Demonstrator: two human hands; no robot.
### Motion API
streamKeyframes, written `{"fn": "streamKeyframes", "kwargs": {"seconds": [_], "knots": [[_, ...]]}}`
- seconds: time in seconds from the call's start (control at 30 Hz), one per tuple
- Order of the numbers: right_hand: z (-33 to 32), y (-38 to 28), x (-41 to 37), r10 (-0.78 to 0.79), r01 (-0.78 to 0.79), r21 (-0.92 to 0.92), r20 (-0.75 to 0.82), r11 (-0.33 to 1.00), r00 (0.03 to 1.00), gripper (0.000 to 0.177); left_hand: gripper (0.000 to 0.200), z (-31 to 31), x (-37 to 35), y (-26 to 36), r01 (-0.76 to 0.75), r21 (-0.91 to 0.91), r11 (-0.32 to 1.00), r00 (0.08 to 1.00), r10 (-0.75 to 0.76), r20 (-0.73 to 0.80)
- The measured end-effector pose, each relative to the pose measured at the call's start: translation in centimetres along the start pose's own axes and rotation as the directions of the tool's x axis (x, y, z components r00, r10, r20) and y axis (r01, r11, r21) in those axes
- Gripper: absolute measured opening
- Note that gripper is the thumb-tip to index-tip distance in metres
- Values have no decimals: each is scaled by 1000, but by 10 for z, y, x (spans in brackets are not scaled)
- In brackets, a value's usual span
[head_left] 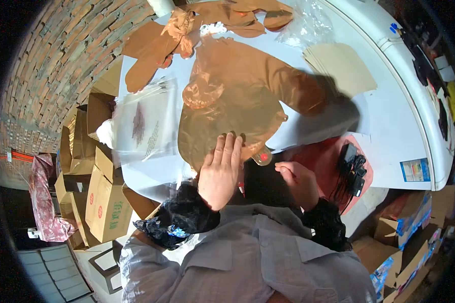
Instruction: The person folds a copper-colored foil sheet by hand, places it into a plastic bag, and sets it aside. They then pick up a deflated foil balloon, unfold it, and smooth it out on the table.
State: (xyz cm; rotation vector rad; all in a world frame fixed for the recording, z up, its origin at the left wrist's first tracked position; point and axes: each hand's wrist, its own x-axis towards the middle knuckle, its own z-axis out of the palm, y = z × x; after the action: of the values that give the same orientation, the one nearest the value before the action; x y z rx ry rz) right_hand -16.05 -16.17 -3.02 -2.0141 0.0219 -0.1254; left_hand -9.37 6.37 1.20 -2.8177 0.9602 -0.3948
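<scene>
A flat brown foil piece [232,76], shaped like an uninflated foil balloon with rounded lobes, lies spread on the white table. My left hand [220,171] rests flat on its near edge, fingers stretched out and close together. A small rounded tab [262,157] with a red spot sticks out of that edge, right of my left fingers. My right hand [299,184] is closed, thumb and forefinger drawn together just right of the tab and apart from it. Whatever those fingers may hold is too small to make out.
More brown foil pieces [151,50] lie at the back. Clear printed bags [144,118] are stacked left, beige sheets [341,68] back right. Black power adapters [353,171] with cables sit on a red surface [316,156] at the right. Cardboard boxes [103,202] stand on both sides.
</scene>
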Motion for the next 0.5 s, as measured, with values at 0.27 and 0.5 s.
{"fn": "streamKeyframes", "kwargs": {"seconds": [0.27,0.5], "knots": [[-57,-36,74,-33,33,-8,-110,999,993,22,79,-55,4,-49,68,-499,864,927,130,351],[-17,-32,253,-349,361,-75,134,930,928,31,59,42,109,-144,333,-477,813,935,-351,55]]}}
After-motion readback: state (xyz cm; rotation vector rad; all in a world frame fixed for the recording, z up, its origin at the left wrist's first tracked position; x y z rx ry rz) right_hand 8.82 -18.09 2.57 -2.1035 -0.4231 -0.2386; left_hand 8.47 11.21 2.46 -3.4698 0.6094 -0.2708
